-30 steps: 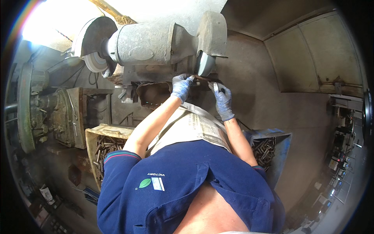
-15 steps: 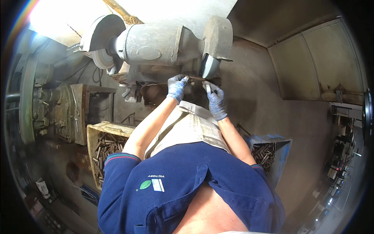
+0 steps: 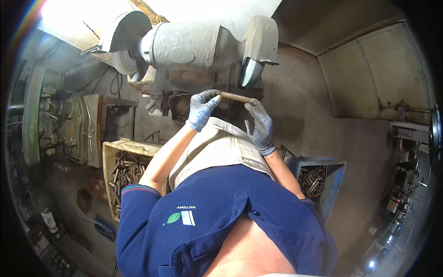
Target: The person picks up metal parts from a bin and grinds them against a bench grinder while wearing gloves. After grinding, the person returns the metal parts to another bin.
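- Rod (image 3: 236,97), slim and brown, spans your left hand (image 3: 201,111) and right hand (image 3: 261,128), below the right wheel (image 3: 251,73) of the grinder (image 3: 184,44) and apart from it.
- Left: you pinch 1 end between thumb and fingers.
- Right: your fingertips are at the other end; whether they grip, the view cannot tell.
- Handling: it looks stiff, sturdy and light, perhaps slippery to gloved fingers; take it by its 2 ends.
- Beside you: yellow bin (image 3: 131,146) and blue bin (image 3: 333,187), both holding dark pieces (image 3: 127,171).

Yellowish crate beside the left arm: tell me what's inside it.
The yellowish crate holds a jumbled heap of short, dark metal pieces. Anything beneath the top ones is hidden, and the left arm and shirt cover its right part.
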The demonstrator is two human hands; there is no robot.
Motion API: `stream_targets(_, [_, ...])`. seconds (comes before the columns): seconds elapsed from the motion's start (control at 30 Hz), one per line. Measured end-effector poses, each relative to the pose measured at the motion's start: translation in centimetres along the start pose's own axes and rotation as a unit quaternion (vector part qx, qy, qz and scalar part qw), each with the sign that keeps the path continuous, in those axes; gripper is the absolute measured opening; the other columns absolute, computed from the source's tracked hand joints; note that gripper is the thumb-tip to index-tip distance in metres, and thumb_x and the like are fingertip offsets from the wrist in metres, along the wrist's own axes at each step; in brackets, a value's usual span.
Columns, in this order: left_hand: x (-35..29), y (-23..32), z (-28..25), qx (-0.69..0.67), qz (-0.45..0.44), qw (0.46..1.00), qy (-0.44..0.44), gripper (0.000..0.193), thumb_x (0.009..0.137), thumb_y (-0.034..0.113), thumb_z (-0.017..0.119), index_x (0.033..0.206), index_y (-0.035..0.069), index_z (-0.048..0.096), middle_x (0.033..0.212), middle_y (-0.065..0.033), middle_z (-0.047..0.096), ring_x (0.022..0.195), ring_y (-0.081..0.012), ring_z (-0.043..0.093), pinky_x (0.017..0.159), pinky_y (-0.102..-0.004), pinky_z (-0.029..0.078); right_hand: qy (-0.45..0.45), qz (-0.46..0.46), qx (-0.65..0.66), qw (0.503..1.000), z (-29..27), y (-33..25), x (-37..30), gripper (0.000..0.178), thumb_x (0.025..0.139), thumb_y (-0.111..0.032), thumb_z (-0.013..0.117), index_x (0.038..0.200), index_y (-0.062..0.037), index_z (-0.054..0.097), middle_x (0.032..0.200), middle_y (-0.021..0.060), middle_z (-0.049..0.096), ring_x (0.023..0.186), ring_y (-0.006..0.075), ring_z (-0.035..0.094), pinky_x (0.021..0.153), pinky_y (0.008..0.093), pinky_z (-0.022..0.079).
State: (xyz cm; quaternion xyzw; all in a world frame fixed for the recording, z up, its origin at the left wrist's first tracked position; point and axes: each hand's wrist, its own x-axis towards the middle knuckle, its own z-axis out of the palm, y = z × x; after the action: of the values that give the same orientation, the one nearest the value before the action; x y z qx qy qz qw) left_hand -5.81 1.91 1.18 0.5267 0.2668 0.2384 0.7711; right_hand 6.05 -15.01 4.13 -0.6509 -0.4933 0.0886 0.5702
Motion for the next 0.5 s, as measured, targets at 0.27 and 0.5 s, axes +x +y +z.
stream_targets(0.27, [-2.4, 4.2, 1.7, -0.056, -0.003, 0.997, -0.043, 0.017, 0.084, 0.006, 0.062, 0.097, -0.005, 0.062, 0.082, -0.0067, 0.065, 0.073, -0.0093, 0.06, 0.066, -0.0228, 0.051, 0.009, -0.07, -0.051, 0.996, -2.0, -3.0, -0.5, 0.048, 0.077, -0.034, 0.067, 0.108, 0.0024, 0.062, 0.115, 0.0185, 0.056, 0.112, 0.0297, 0.052, 0.098, 0.0387, 0.038])
stream_targets(0.5, [-1.8, 4.9, 2.5, -0.109, -0.065, 0.989, -0.077, 0.019, 0.086, 0.015, 0.061, 0.088, -0.003, 0.059, 0.076, -0.0101, 0.063, 0.068, -0.0143, 0.062, 0.064, -0.0291, 0.053, -0.005, -0.118, -0.071, 0.99, -2.7, -3.5, -0.6, 0.047, 0.077, -0.034, 0.068, 0.109, -0.0009, 0.062, 0.114, 0.0205, 0.057, 0.104, 0.0333, 0.058, 0.092, 0.039, 0.044])
